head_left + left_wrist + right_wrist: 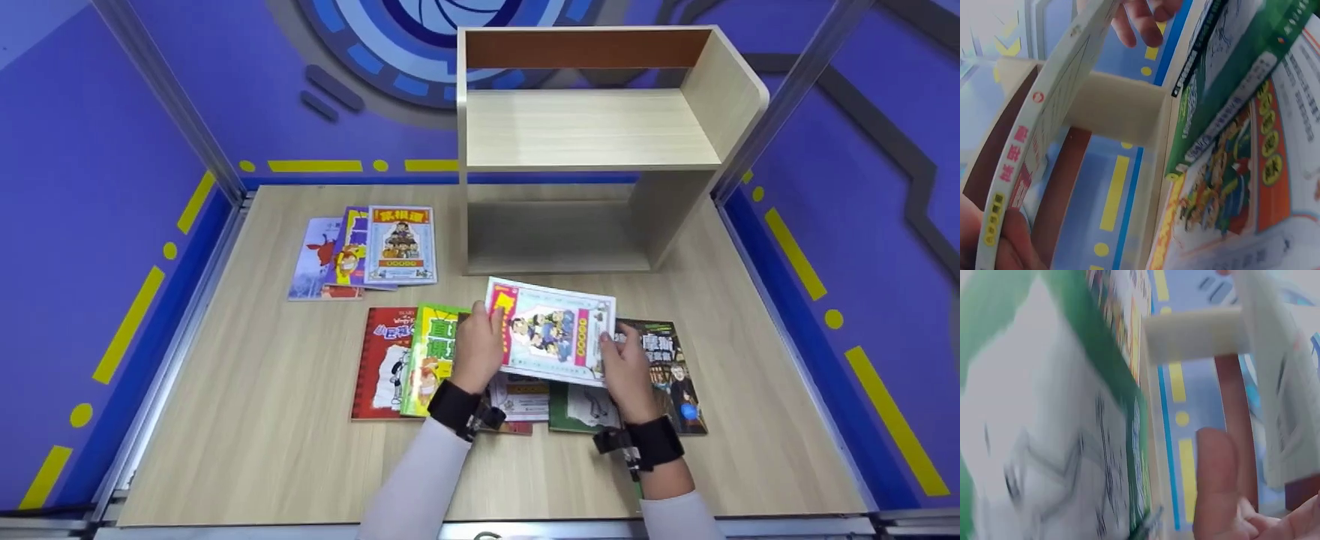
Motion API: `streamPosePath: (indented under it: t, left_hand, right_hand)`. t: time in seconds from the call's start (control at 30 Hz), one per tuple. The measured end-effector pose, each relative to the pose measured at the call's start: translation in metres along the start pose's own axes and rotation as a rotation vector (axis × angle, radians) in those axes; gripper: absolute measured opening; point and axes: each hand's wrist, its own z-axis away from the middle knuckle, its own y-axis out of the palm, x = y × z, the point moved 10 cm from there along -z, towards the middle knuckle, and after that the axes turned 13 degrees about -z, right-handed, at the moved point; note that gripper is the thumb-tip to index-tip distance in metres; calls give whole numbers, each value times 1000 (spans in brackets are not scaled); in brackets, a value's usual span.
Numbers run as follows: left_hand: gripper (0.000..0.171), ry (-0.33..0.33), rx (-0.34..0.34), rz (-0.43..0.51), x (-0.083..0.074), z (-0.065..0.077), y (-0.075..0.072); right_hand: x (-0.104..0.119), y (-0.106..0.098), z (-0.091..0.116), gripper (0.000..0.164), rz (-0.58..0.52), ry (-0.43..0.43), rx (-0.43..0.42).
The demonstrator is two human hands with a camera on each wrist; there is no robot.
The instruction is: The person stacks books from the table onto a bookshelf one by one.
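A white comic book with a pink title band is tilted above a row of books. My left hand grips its left edge; in the left wrist view, fingers and thumb pinch the book's spine. My right hand is at the opposite edge. The right wrist view shows its thumb straight and apart from the cover, with the other fingers near the book's corner. Beneath lie a red book, a yellow-green book, a green book and a black book, with others partly hidden.
A two-level wooden shelf stands at the back right of the table. Left of it, three books overlap: a pale one, a purple one and a white one. Purple walls enclose the table.
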Motion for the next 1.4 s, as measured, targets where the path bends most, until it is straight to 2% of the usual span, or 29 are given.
streamPosePath:
  t: [0.1, 0.17, 0.37, 0.57, 0.73, 0.93, 1.0, 1.13, 1.27, 1.4]
  left_hand:
    - [27, -21, -6, 23, 6, 1, -1]
    - [26, -31, 15, 15, 7, 4, 1]
    - [28, -36, 82, -15, 1, 12, 12]
    - [26, 14, 63, 63, -5, 19, 17]
    - [25, 46, 37, 37, -11, 19, 19]
    - [27, -9, 84, 58, -6, 15, 23]
    - [29, -36, 87, 69, -2, 12, 22]
    - [45, -47, 44, 37, 1, 6, 16]
    - [67, 6, -19, 16, -4, -3, 10]
    - [78, 49, -32, -14, -7, -11, 10]
  right_hand:
    - [0, 12, 3, 50, -23, 12, 15]
    - [0, 14, 2, 47, -3, 1, 7]
    - [8, 2, -4, 40, 60, -79, -68]
    - [6, 0, -5, 34, 106, -148, -86]
    - [7, -2, -5, 31, 201, -207, -119]
    - [8, -4, -13, 31, 185, -190, -118]
    - [11, -4, -16, 29, 181, -208, -111]
    - [19, -2, -23, 24, 190, -278, -83]
    - [26, 0, -30, 32, 173, -336, -41]
    - [29, 3, -37, 41, 150, -346, 11]
